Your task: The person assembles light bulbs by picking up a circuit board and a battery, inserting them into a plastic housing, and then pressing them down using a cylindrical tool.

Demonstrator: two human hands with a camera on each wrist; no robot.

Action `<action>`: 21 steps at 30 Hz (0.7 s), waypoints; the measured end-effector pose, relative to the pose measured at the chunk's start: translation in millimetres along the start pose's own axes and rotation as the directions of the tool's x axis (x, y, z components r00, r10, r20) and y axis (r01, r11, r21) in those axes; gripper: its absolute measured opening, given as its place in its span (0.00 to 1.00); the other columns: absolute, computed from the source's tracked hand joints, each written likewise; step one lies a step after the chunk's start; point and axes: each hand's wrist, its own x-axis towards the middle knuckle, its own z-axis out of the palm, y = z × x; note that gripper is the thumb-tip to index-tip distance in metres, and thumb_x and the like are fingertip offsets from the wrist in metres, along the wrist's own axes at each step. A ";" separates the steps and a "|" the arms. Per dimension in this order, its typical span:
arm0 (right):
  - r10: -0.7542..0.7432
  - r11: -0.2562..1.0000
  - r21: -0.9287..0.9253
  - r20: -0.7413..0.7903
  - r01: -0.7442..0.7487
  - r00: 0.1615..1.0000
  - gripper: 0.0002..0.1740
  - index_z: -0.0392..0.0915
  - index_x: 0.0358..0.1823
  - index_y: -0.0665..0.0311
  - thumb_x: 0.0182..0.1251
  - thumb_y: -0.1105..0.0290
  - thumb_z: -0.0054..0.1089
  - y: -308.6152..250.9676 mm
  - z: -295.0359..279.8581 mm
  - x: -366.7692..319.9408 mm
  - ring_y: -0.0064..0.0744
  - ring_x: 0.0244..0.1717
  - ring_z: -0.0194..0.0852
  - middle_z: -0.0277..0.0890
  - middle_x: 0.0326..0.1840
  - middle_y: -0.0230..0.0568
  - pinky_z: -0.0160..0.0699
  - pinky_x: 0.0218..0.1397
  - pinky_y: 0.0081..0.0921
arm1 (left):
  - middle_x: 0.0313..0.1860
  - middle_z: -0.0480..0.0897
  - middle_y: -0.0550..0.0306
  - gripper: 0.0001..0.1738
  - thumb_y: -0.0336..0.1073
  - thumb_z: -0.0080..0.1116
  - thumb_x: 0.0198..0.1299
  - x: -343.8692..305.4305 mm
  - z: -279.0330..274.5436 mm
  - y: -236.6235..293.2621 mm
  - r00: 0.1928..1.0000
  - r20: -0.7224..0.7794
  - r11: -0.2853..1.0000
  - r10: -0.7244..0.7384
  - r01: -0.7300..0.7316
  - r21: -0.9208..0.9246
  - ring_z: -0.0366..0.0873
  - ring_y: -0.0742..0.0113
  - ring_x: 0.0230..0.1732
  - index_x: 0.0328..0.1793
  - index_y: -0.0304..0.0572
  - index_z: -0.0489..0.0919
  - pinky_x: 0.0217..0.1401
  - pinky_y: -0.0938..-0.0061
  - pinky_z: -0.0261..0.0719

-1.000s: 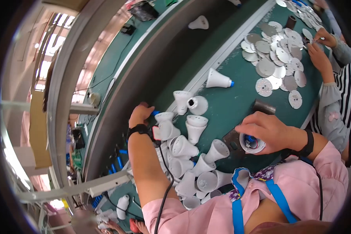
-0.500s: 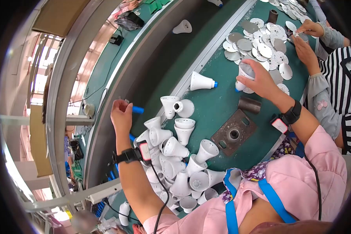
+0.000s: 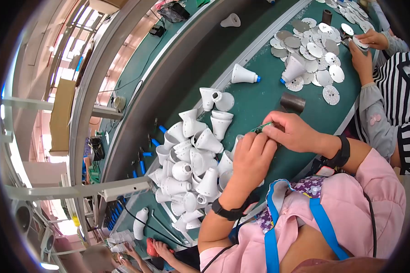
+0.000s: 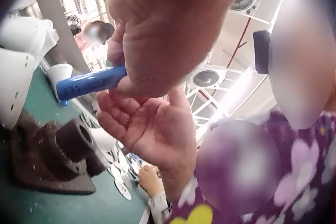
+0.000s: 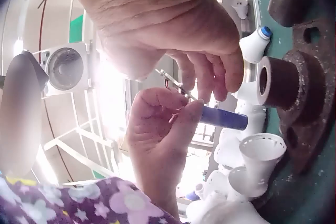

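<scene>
In the head view my left hand (image 3: 253,159) and right hand (image 3: 294,132) meet over the bench's near side. My left hand pinches a blue cylinder (image 5: 223,118), with a small circuit board (image 5: 178,85) protruding from its end. Thumb and forefinger of my right hand close on the board's green end in the head view; its other fingers hang loosely. Beneath the hands stands a dark metal fixture (image 5: 307,95) with a round post. A white cone-shaped bulb housing (image 3: 294,68) with a blue tip lies against the discs.
Many white bulb housings (image 3: 200,159) are heaped left of my hands. A dark metal tube (image 3: 292,103) lies beyond them, near a pile of silver discs (image 3: 314,50). Blue cylinders (image 3: 163,129) lie along the sunken belt (image 3: 177,93). Another person's hands (image 3: 362,57) handle discs at right.
My right hand has set the bulb housing down by the discs and come back toward me. My left hand has brought the blue cylinder from the belt to meet it.
</scene>
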 end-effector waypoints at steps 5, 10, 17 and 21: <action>0.009 0.991 0.134 -0.004 -0.008 1.000 0.12 0.72 0.37 0.66 0.69 0.64 0.45 17.8 0.1 -12.5 0.17 0.31 0.68 0.75 0.30 0.34 0.69 0.35 0.19 | 0.36 0.74 0.57 0.10 0.23 0.57 0.50 -19.0 0.9 17.2 0.911 -0.197 0.807 -0.363 0.201 -0.555 0.72 0.66 0.35 0.40 0.37 0.73 0.36 0.77 0.73; 0.128 0.974 0.150 0.245 -0.168 0.961 0.12 0.73 0.38 0.66 0.68 0.65 0.45 19.7 -4.0 -20.3 0.20 0.30 0.72 0.76 0.30 0.35 0.71 0.36 0.18 | 0.31 0.76 0.61 0.08 0.28 0.54 0.59 -44.2 -0.4 9.3 0.706 0.338 0.149 -0.622 0.531 -0.834 0.72 0.80 0.29 0.44 0.34 0.73 0.28 0.86 0.72; 0.289 0.951 0.017 0.303 -0.309 0.908 0.11 0.74 0.38 0.65 0.66 0.65 0.50 20.4 -10.1 -24.0 0.19 0.26 0.73 0.76 0.28 0.33 0.72 0.29 0.16 | 0.39 0.76 0.55 0.19 0.32 0.64 0.49 -54.1 -9.5 -13.0 0.768 0.252 0.528 -0.589 0.602 -0.599 0.75 0.67 0.37 0.46 0.34 0.72 0.37 0.76 0.74; 0.283 0.951 0.090 0.145 -0.297 0.948 0.10 0.74 0.38 0.65 0.65 0.65 0.51 20.0 -11.6 -20.7 0.17 0.26 0.71 0.75 0.28 0.31 0.70 0.26 0.15 | 0.50 0.71 0.48 0.37 0.37 0.72 0.31 -46.1 -4.8 -23.0 0.902 0.089 0.902 -0.422 0.409 0.138 0.64 0.48 0.54 0.52 0.35 0.70 0.54 0.59 0.64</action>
